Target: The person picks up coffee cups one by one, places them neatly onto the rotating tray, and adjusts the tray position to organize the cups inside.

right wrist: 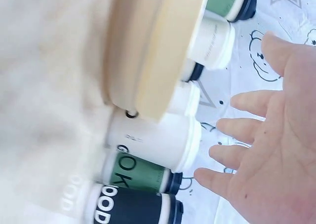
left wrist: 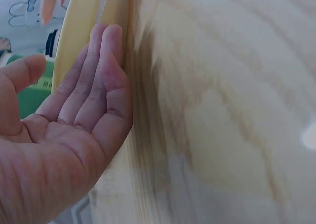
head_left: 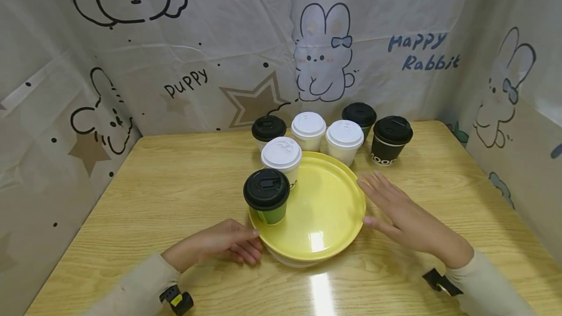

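Observation:
A round yellow tray point(head_left: 327, 204) sits on a pale base point(head_left: 293, 261) at the middle of the table. On its left side stand a green paper cup point(head_left: 271, 214) with a black lid and, behind it, a white cup point(head_left: 281, 154) with a white lid. My left hand point(head_left: 228, 242) is at the tray's front-left rim, thumb apart from the fingers; the left wrist view shows the fingers point(left wrist: 79, 86) extended beside the rim. By the right rim my right hand point(head_left: 401, 216) is spread, palm toward the tray, holding nothing.
Behind the tray are two white cups point(head_left: 309, 128) point(head_left: 344, 138), a black-lidded cup point(head_left: 269, 128), another black-lidded cup point(head_left: 360, 113) and a black cup point(head_left: 391, 143) with white lettering. A printed cloth point(head_left: 210, 28) surrounds the wooden table point(head_left: 175, 184) at back and sides.

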Demonstrator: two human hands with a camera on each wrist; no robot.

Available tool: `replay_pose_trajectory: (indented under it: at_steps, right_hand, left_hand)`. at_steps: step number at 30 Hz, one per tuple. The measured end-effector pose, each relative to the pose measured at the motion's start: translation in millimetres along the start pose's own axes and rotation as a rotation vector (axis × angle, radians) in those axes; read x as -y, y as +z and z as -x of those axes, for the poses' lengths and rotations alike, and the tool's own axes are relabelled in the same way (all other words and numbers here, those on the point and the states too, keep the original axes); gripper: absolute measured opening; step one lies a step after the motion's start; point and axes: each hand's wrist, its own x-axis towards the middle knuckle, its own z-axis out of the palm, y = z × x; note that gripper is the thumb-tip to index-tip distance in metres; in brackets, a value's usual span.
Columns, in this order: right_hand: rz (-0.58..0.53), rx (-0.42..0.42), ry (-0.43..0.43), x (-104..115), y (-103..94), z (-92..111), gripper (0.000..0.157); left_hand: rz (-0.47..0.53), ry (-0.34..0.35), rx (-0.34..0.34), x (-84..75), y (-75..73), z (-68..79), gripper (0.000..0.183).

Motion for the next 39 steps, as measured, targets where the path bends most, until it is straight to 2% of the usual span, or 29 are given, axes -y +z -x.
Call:
replay_pose_trajectory:
  at_steps: [5, 20, 29, 34, 39]
  right_hand:
    - [-0.044, -0.034, 0.016, -6, -16.6, -22, 0.069]
    - [0.023, -0.141, 0.096, -30, -36.5, -99, 0.069]
    - [0.067, -0.095, 0.195, -38, -34.4, -134, 0.073]
    - [0.049, -0.063, 0.244, -40, -30.3, -144, 0.074]
    - [0.051, -0.053, 0.249, -43, -22.8, -148, 0.073]
  left_hand:
    - [0.023, 0.010, 0.040, -0.1, 8.4, -1.9, 0.045]
    - [0.049, 0.040, 0.086, -0.4, 12.2, -2.6, 0.044]
    - [0.053, 0.039, 0.078, 1.2, 10.8, -4.4, 0.044]
    - [0.060, 0.039, 0.087, 1.5, 11.3, -4.9, 0.044]
    - [0.065, 0.041, 0.098, 2.7, 11.6, -6.2, 0.045]
